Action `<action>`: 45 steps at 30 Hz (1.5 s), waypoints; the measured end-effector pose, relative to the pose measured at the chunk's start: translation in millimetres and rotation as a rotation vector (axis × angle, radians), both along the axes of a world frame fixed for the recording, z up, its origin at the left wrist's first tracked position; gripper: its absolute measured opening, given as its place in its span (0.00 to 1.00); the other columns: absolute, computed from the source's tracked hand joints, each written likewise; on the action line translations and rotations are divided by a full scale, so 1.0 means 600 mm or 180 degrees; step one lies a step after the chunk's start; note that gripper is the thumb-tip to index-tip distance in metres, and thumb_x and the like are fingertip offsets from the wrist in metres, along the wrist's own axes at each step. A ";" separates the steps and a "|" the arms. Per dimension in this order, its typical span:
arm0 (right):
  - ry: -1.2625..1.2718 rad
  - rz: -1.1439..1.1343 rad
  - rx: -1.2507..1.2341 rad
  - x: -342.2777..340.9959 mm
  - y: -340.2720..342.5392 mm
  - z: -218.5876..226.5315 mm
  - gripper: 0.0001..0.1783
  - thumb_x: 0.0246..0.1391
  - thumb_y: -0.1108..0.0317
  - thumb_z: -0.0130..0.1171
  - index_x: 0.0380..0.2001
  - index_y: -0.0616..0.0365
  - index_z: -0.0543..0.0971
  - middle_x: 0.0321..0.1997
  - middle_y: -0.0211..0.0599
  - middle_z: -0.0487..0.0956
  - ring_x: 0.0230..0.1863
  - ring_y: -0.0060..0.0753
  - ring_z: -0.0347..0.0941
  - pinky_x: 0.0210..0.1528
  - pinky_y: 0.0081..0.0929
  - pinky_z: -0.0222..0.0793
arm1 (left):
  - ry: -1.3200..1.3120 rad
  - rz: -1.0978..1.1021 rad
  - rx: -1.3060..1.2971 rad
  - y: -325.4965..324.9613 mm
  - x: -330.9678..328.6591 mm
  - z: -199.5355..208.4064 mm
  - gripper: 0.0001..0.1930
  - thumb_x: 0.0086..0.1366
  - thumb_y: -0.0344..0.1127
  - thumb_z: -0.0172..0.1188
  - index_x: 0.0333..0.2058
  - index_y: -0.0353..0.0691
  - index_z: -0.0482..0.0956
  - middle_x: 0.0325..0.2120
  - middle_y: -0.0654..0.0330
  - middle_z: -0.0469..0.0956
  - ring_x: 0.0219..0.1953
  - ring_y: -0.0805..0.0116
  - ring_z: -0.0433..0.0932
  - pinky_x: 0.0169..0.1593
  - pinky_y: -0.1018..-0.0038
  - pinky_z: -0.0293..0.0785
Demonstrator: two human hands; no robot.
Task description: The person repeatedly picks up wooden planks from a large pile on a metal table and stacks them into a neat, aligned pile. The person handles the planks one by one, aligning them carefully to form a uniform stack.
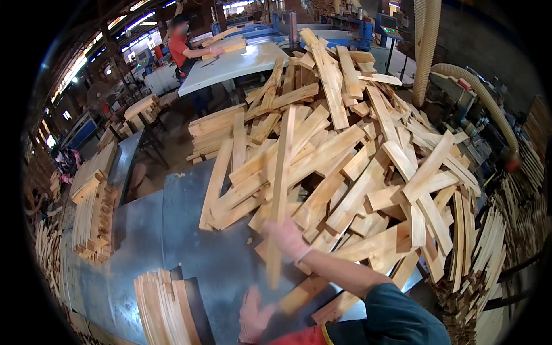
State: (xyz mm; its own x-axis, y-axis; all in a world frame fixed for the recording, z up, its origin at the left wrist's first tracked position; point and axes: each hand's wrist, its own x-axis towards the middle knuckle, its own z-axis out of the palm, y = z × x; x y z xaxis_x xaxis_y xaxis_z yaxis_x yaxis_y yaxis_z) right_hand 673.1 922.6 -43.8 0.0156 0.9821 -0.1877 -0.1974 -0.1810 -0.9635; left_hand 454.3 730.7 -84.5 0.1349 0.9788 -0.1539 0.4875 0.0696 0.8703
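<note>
My right hand [289, 238], in a pale pink glove, is closed around a long narrow wooden board [282, 172] near its lower part. The board stands out lengthwise in front of me, over the near left side of a big jumbled heap of wooden boards [345, 167]. My left hand [254, 319], gloved too, is low in the view above the metal table [213, 259]. Its thumb and fingers are apart and nothing is in them. Just left of it, a neat row of boards [164, 307] lies side by side on the table.
Another stack of boards [92, 215] sits at the table's left. Beyond the heap, a person in a red shirt [179, 46] handles boards at a pale table [236, 66]. Ribbed hoses [428, 52] hang at the back right. Many thin strips [483, 247] are piled at the right.
</note>
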 end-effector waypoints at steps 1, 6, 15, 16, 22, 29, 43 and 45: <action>-0.0375 0.0168 -0.0152 -0.035 -0.048 -0.017 0.47 0.59 0.55 0.65 0.74 0.59 0.54 0.44 0.40 0.77 0.45 0.36 0.75 0.50 0.35 0.75 | 0.0490 -0.0038 0.0072 0.004 0.004 0.024 0.45 0.57 0.44 0.75 0.69 0.31 0.66 0.60 0.47 0.73 0.57 0.58 0.77 0.62 0.68 0.74; -0.1242 0.1420 -0.0167 -0.123 -0.237 -0.050 0.55 0.61 0.40 0.64 0.78 0.59 0.51 0.71 0.59 0.70 0.73 0.53 0.66 0.75 0.38 0.60 | 0.0879 0.0394 -0.0764 0.015 -0.037 -0.005 0.33 0.65 0.40 0.69 0.65 0.35 0.71 0.56 0.42 0.78 0.55 0.50 0.81 0.54 0.63 0.79; -0.1452 -0.0005 -0.0255 0.096 -0.361 -0.120 0.41 0.64 0.48 0.61 0.72 0.62 0.65 0.68 0.52 0.76 0.70 0.40 0.71 0.72 0.31 0.64 | 0.3244 0.0752 0.0149 -0.251 -0.354 -0.150 0.34 0.58 0.37 0.68 0.64 0.37 0.72 0.57 0.43 0.77 0.59 0.46 0.77 0.59 0.55 0.75; -0.1362 -0.0321 -0.0266 0.139 -0.362 -0.133 0.42 0.64 0.49 0.61 0.73 0.62 0.64 0.70 0.53 0.74 0.71 0.41 0.70 0.72 0.32 0.64 | 0.3409 0.0797 0.0076 -0.265 -0.372 -0.148 0.34 0.58 0.37 0.68 0.64 0.37 0.72 0.57 0.43 0.77 0.59 0.46 0.77 0.59 0.55 0.75; -0.1471 -0.3410 -0.0197 0.458 -0.283 -0.089 0.50 0.55 0.48 0.70 0.70 0.71 0.63 0.70 0.58 0.71 0.65 0.51 0.71 0.68 0.41 0.65 | 0.3601 0.0760 0.0135 -0.247 -0.364 -0.110 0.36 0.58 0.40 0.68 0.65 0.38 0.71 0.59 0.44 0.76 0.61 0.45 0.75 0.62 0.53 0.72; 0.0699 -0.2694 0.0140 0.638 -0.216 -0.127 0.23 0.62 0.59 0.66 0.59 0.50 0.76 0.48 0.37 0.81 0.46 0.32 0.77 0.46 0.36 0.77 | 0.2315 -0.0295 0.0931 -0.130 -0.167 -0.092 0.37 0.59 0.44 0.68 0.66 0.38 0.70 0.62 0.45 0.74 0.64 0.44 0.73 0.64 0.52 0.70; -0.5951 -0.0641 -0.0234 0.701 -0.207 0.008 0.61 0.40 0.51 0.78 0.75 0.50 0.58 0.77 0.49 0.62 0.77 0.60 0.56 0.76 0.57 0.53 | 0.2428 -0.1184 0.0241 0.029 0.280 -0.048 0.58 0.49 0.59 0.76 0.73 0.37 0.58 0.68 0.43 0.66 0.68 0.45 0.68 0.67 0.55 0.68; -0.6293 -0.0315 -0.0672 0.744 -0.171 0.022 0.58 0.38 0.52 0.78 0.73 0.46 0.61 0.73 0.48 0.67 0.76 0.57 0.60 0.75 0.55 0.54 | 0.2505 -0.1126 0.0206 0.032 0.280 -0.084 0.58 0.50 0.56 0.76 0.73 0.36 0.56 0.68 0.44 0.66 0.68 0.45 0.68 0.67 0.55 0.69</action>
State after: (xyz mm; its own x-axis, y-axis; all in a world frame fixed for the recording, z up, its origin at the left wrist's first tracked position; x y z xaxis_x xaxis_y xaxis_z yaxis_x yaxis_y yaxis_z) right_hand 1119.2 819.9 -30.5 0.3530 0.9335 0.0631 0.9089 -0.3581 0.2138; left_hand 622.3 749.9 -135.0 0.3110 0.9095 -0.2758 0.9336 -0.2381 0.2676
